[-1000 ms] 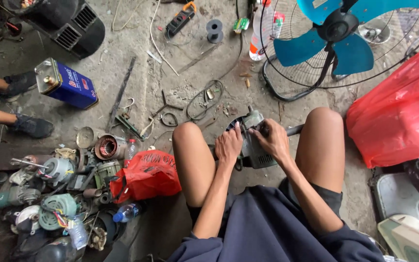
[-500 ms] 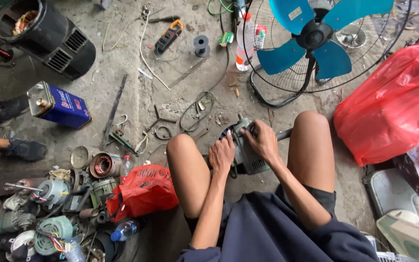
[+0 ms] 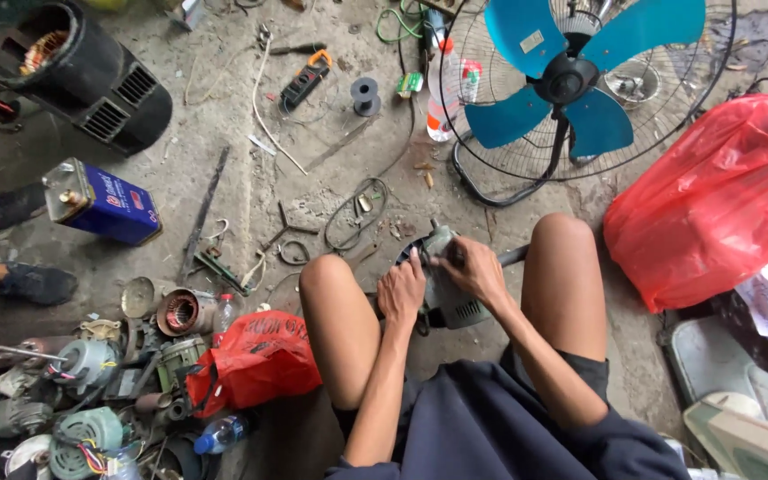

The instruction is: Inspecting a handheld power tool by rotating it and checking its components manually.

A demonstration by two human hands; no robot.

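I squat on a concrete floor with a grey-green power tool (image 3: 449, 298) lying between my knees. My left hand (image 3: 401, 292) rests on the tool's left side, fingers curled over its body. My right hand (image 3: 470, 269) grips the tool's top near its front end. The tool's round head points away from me toward a loop of wire (image 3: 355, 213) on the floor. What lies under my palms is hidden.
A blue-bladed standing fan (image 3: 571, 84) stands ahead, a large red plastic bag (image 3: 717, 200) to the right, a small red bag (image 3: 255, 360) at my left knee. Old motors (image 3: 82, 364), a blue can (image 3: 104, 204), a black motor housing (image 3: 77, 76) and another person's feet (image 3: 33, 283) lie left.
The view has shifted down and right, so the fan and floor items sit lower in frame. Both hands stay on the power tool, with my right hand moved slightly over its top.
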